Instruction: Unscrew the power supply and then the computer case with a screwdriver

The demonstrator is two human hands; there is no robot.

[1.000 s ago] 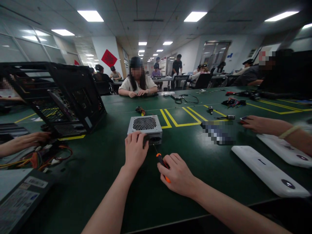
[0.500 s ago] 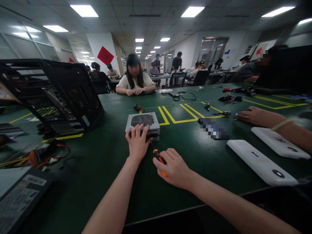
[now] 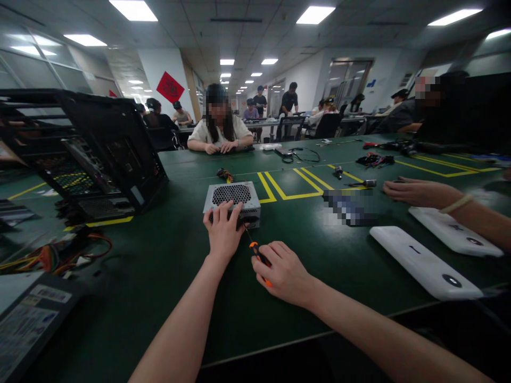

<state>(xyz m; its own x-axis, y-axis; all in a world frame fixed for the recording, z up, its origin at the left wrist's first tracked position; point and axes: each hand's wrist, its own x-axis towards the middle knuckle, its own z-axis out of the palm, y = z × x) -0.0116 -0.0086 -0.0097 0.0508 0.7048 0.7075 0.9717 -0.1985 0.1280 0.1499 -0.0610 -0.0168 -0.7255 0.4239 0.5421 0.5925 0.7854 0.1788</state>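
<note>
A grey computer power supply [image 3: 253, 205] with a honeycomb grille lies on the green table in front of me. My left hand [image 3: 223, 230] grips its near side, fingers spread over the top edge. In my right hand [image 3: 281, 274] is an orange-and-black screwdriver [image 3: 254, 246], held slanting up and to the left. Its thin shaft reaches the near face of the power supply beside my left fingertips; exactly where the tip sits is hidden. A bundle of coloured cables [image 3: 225, 175] comes out behind the unit.
A black computer case [image 3: 115, 154] stands at the left, with loose cables [image 3: 51, 258] and another power supply [image 3: 35, 319] nearer me. To the right are a screwdriver [image 3: 365, 183], white devices [image 3: 423, 260] and another person's hand [image 3: 415, 191]. Someone sits opposite [image 3: 219, 127].
My right hand has shifted its grip slightly on the screwdriver, whose handle is now more covered. My left hand stays on the power supply. The whole view has moved a little.
</note>
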